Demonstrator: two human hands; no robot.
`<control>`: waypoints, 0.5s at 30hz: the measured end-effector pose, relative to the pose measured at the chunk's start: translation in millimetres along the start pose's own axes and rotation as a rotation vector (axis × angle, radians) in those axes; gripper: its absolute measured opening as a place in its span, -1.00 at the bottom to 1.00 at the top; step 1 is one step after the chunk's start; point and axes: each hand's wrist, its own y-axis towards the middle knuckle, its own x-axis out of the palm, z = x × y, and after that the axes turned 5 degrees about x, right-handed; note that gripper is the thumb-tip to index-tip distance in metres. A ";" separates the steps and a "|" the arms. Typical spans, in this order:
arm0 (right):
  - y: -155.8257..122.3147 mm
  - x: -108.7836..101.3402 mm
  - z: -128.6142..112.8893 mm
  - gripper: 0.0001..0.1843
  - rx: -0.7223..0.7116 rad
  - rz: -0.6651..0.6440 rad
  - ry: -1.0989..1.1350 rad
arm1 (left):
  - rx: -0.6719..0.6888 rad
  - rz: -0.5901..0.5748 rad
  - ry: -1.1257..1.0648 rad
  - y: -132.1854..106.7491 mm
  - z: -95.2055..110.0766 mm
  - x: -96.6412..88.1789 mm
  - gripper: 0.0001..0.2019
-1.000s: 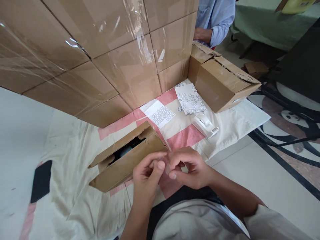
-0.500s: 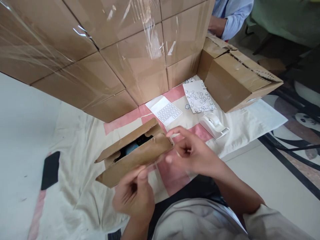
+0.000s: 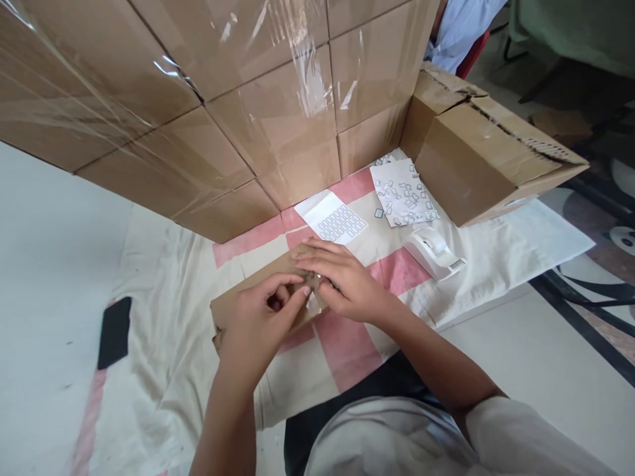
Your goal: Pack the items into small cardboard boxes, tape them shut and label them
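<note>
A narrow brown cardboard box (image 3: 270, 268) lies on the cloth in front of me, its top flaps folded down. My left hand (image 3: 260, 320) rests over its near left part, thumb and forefinger pinched together at a shiny strip of clear tape (image 3: 313, 304). Over the box's right end, my right hand (image 3: 342, 274) lies with its fingers stretched across the top, thumb low beside the tape. Both hands cover much of the box, and the tape's far end is hidden. To the right stands a white tape dispenser (image 3: 434, 252).
Stacked, film-wrapped cartons (image 3: 297, 119) rise behind the box. A sticker sheet (image 3: 342, 218) and another paper with loose stickers (image 3: 404, 192) lie before them. At right is a larger carton (image 3: 476, 158); a black flat object (image 3: 115, 332) lies left. A person's sleeve (image 3: 461, 26) shows behind.
The box's flaps, standing open before, are now folded down. Both hands have moved onto the box top, the left one up and the right one leftward, closer together.
</note>
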 end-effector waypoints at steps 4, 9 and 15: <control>-3.9 6.0 0.8 -0.44 0.002 0.071 0.087 | -0.008 0.048 0.065 3.2 -8.5 7.6 -0.83; -2.3 8.4 6.6 -0.45 -0.023 0.099 0.160 | -0.052 0.098 0.046 4.0 -4.5 7.0 -0.81; -3.2 10.0 8.6 -0.41 0.003 0.100 0.190 | -0.105 0.077 0.174 7.5 0.4 7.6 -0.83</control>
